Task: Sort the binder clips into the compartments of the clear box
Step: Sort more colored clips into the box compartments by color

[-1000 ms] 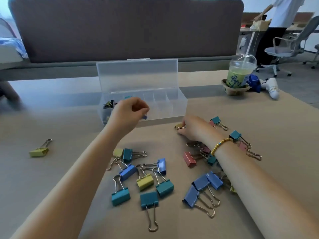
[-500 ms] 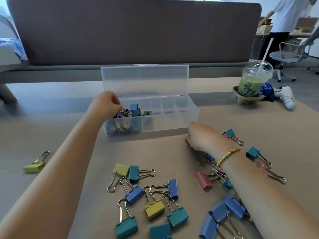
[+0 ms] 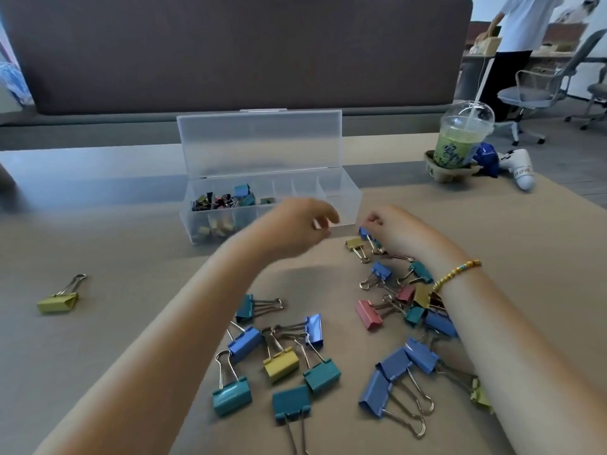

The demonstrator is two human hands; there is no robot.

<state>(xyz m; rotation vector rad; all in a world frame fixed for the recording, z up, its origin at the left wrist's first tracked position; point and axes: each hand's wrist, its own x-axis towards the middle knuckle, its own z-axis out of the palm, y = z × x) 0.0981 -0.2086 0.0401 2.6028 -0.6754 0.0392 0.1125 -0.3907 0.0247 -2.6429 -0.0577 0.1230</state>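
Blurred blue print on the drink cup (image 3: 458, 149) right of the clear box (image 3: 348, 205) is unreadable; the box's left compartments hold clips (image 3: 226, 200), others scatter before it, where left hand (image 3: 292, 228) and right hand (image 3: 391, 231) hover with curled, blurred fingers, grasp unclear.

Little can be read. The white object (image 3: 521, 170) near the table's far right edge bears dark lettering, too blurred to make out. The drink cup (image 3: 459, 143) beside it shows illegible blue print.
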